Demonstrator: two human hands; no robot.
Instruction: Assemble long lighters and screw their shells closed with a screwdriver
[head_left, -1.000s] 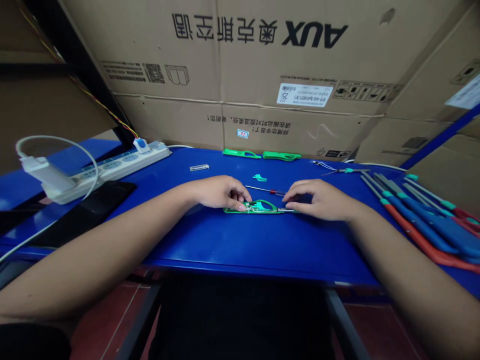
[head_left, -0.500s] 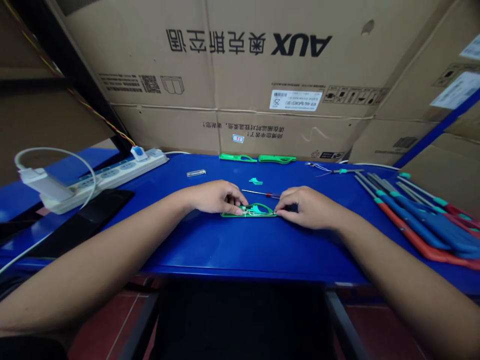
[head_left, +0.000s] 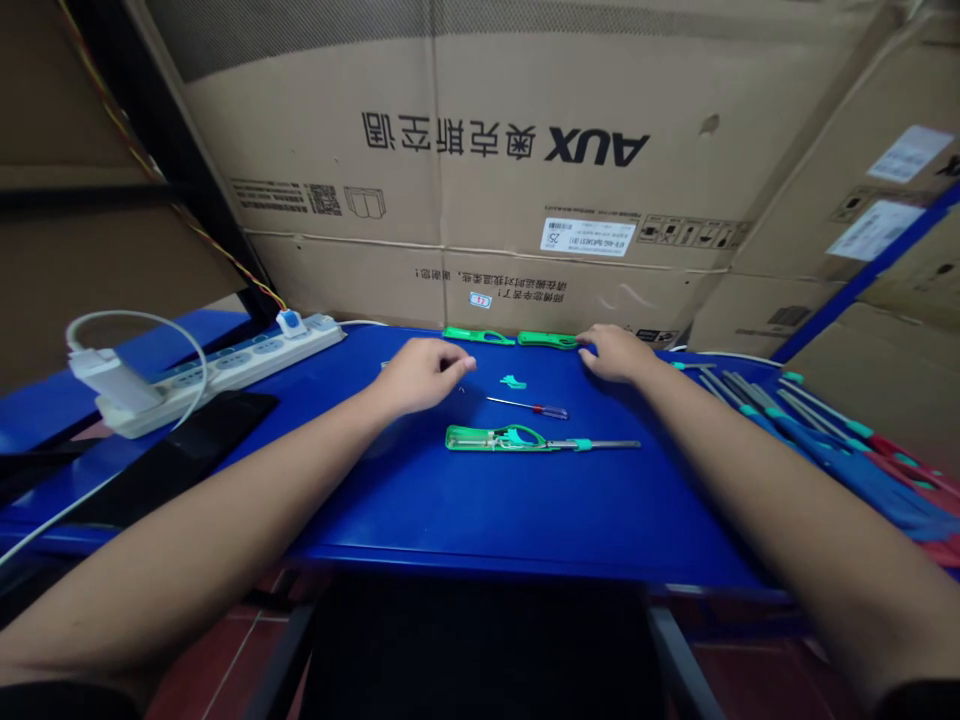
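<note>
In the middle of the blue table (head_left: 480, 520) lies an opened long-necked gas lighter (head_left: 502, 439), its green handle half showing a clear tank, white wire and turquoise trigger, its metal tube pointing right. My left hand (head_left: 427, 376) hovers behind it to the left, fingers loosely curled, a gap at the thumb and nothing visible inside. At the back, my right hand (head_left: 616, 352) has its fingertips around the right end of a green lighter handle half (head_left: 547, 340). A second green handle half (head_left: 478, 336) rests left of that one.
A screwdriver (head_left: 547, 411) and a turquoise trigger piece (head_left: 513, 382) lie behind the opened lighter. Blue and red lighters (head_left: 847, 440) are piled on the right. On the left are a power strip (head_left: 255, 362) and a black flat object (head_left: 180, 440). Cardboard (head_left: 480, 200) walls the back.
Both hands have let go of the opened lighter. My right hand has moved back to the green handle half, and my left hand has lifted away. The metal tube now sits at the lighter's right end.
</note>
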